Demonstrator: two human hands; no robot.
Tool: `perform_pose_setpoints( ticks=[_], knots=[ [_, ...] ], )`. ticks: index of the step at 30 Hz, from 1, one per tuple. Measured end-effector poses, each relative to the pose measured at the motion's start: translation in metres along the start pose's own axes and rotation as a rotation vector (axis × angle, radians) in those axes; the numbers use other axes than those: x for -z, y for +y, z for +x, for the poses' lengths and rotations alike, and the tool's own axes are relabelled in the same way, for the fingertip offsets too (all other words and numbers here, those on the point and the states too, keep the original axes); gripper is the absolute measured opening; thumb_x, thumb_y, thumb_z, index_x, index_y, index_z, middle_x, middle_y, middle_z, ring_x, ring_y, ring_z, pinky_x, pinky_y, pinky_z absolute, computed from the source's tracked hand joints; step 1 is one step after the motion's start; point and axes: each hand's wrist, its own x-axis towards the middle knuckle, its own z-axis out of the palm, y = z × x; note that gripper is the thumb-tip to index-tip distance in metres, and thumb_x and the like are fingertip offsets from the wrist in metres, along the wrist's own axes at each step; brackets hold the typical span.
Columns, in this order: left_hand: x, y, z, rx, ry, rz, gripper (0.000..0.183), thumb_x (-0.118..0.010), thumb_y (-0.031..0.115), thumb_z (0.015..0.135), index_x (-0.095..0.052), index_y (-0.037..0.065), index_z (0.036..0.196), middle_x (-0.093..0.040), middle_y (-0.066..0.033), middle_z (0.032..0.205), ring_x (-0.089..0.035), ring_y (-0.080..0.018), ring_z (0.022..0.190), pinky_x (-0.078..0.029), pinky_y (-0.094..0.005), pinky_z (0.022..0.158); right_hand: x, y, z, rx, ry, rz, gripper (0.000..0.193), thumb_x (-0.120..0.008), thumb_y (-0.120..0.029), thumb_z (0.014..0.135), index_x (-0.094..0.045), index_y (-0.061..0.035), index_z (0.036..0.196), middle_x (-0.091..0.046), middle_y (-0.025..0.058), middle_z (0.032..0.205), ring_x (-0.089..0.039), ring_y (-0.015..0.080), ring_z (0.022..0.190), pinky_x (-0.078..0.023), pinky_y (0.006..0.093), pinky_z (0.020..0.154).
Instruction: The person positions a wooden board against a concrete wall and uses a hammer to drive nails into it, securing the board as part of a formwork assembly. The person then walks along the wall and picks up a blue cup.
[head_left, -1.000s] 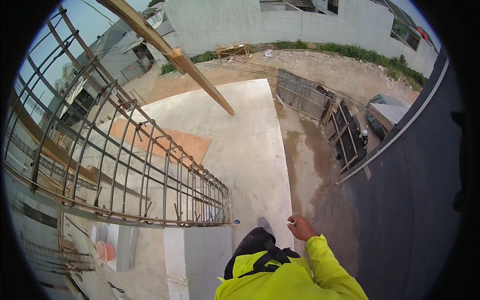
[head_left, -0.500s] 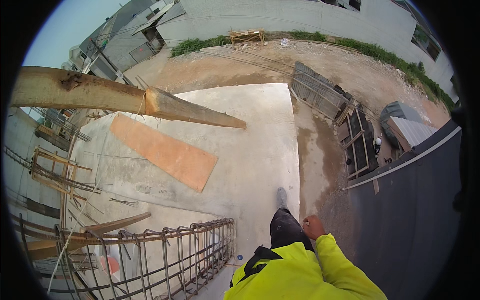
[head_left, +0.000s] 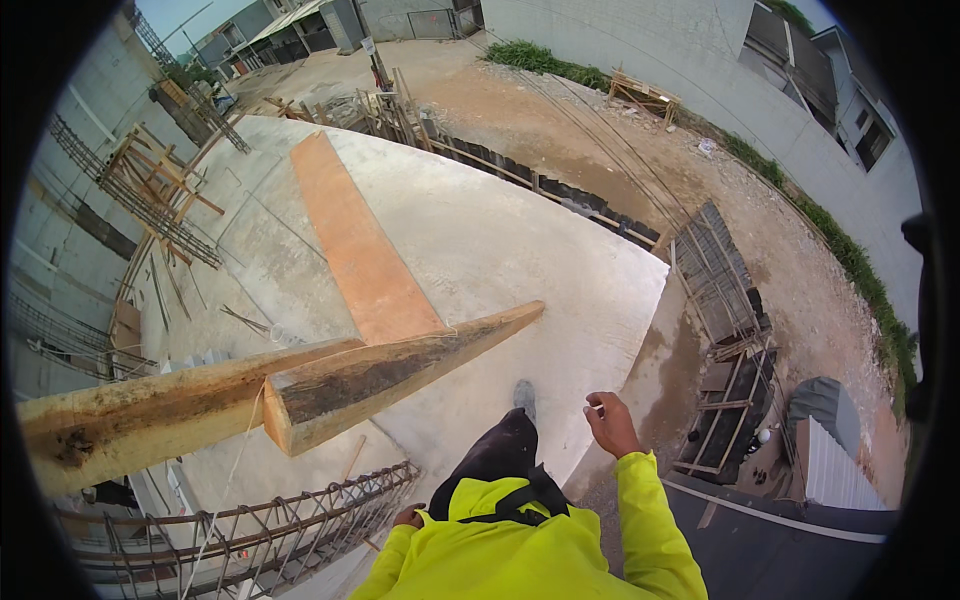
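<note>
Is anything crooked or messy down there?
Yes. Two rough wooden beams jut out at a slant, tied with string where they overlap. Left of the concrete slab, loose wooden frames lie tumbled. The right hand hangs free above the drop.

Jacket [head_left: 530,550] neon yellow, black strap across it. Trousers [head_left: 495,455] black, shoe [head_left: 524,397] grey. Slab [head_left: 500,250] pale grey concrete, darker wet patch at its right edge. Board [head_left: 362,250] on the slab orange. Near-left beams [head_left: 300,385]: raw tan wood, dark stain on the side, rust-coloured blotches. Rebar cage [head_left: 250,535] near left rusty brown, grid pattern. Far ground [head_left: 640,150] sandy brown. Far wall [head_left: 650,40] light grey, green weeds along its base. Near-right roof [head_left: 780,540] dark grey, white line.
</note>
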Motion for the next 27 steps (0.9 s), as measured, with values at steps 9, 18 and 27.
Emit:
perform_pose_setpoints(
  ticks=[9,18,27],
  knots=[
    [-0.09,0.215,0.131,0.261,-0.085,-0.082,0.044,-0.061,0.039,0.082,-0.069,0.014,0.116,-0.07,-0.0145,0.111,-0.067,-0.0306,0.103,-0.051,-0.0383,0.094,0.08,0.054,0.259,0.019,-0.23,-0.21,0.027,-0.067,-0.016,0.086,-0.065,-0.001,0.109,-0.068,0.0162,0.099,-0.067,0.0265,0.08,-0.054,0.0369,0.074],
    [-0.109,0.381,0.213,0.44,-0.152,-0.291,0.043,-0.061,0.033,0.084,-0.067,0.008,0.118,-0.071,-0.0135,0.108,-0.069,-0.0273,0.097,-0.053,-0.035,0.089,0.155,0.254,0.378,-0.163,-0.507,-0.606,0.021,-0.064,-0.015,0.08,-0.066,0.0,0.095,-0.066,0.0191,0.082,-0.065,0.0331,0.079,-0.052,0.0436,0.074],
    [-0.111,0.554,0.336,0.61,0.11,-0.574,0.041,-0.06,0.028,0.085,-0.067,0.006,0.119,-0.071,-0.0134,0.108,-0.069,-0.0254,0.097,-0.053,-0.0339,0.088,0.188,0.238,0.705,0.22,-0.798,-0.706,0.028,-0.058,-0.025,0.089,-0.063,-0.0046,0.107,-0.064,0.0242,0.1,-0.059,0.0407,0.095,-0.048,0.0504,0.081]
  ],
)
